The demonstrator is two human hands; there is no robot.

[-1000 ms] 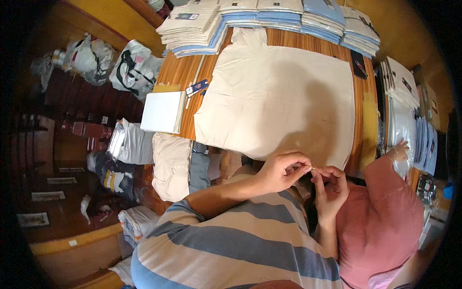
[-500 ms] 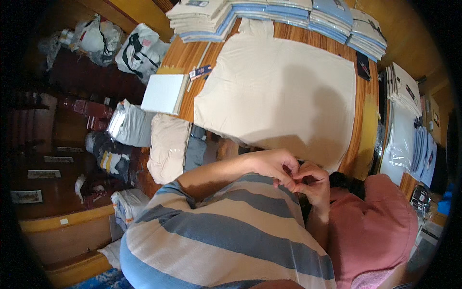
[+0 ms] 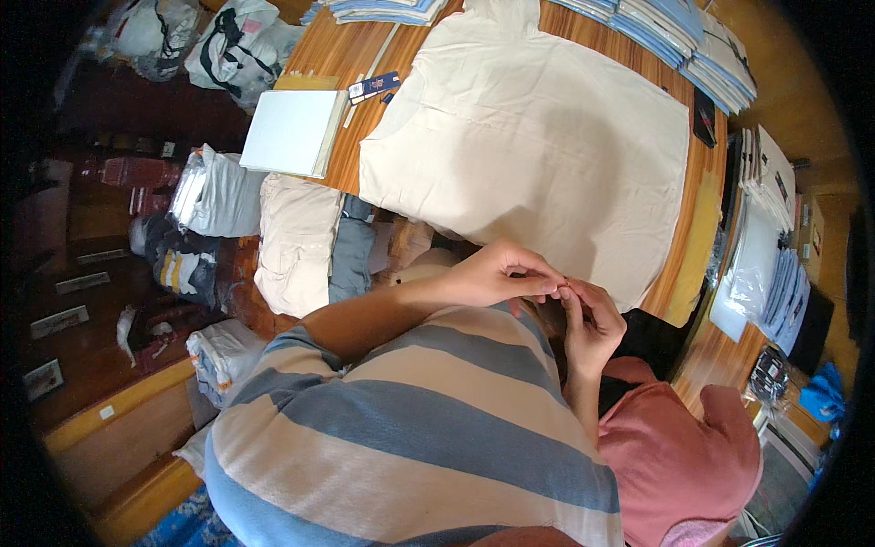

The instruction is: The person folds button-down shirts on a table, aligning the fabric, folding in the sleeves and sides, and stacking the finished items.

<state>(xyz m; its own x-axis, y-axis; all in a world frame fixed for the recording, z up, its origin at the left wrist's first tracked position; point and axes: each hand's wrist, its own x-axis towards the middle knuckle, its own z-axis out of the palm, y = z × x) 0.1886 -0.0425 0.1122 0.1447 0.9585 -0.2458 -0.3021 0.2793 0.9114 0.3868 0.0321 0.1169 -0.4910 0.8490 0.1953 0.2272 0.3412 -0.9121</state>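
Observation:
My left hand point(image 3: 504, 276) and my right hand point(image 3: 594, 321) meet in front of my striped shirt, over the near edge of the table. Thumbs and fingertips of both hands pinch together at one spot. Whatever lies between them is too small to make out. Just beyond my hands, a cream garment point(image 3: 510, 137) is spread over the wood-grain table, its narrow neck end pointing away from me. Neither hand appears to touch it, and shadow falls across its middle.
Folded shirts point(image 3: 652, 32) in stacks line the far edge. At the left are a white flat stack point(image 3: 290, 130) and a dark blue tag point(image 3: 375, 87). A dark phone-like item point(image 3: 705, 118) sits at the right edge. Pink fabric point(image 3: 674, 447) bulges beside my right arm.
Both hands have risen slightly and opened outward from a tighter clasp, with fingertips still meeting. The view has shifted, and the garment lies as before.

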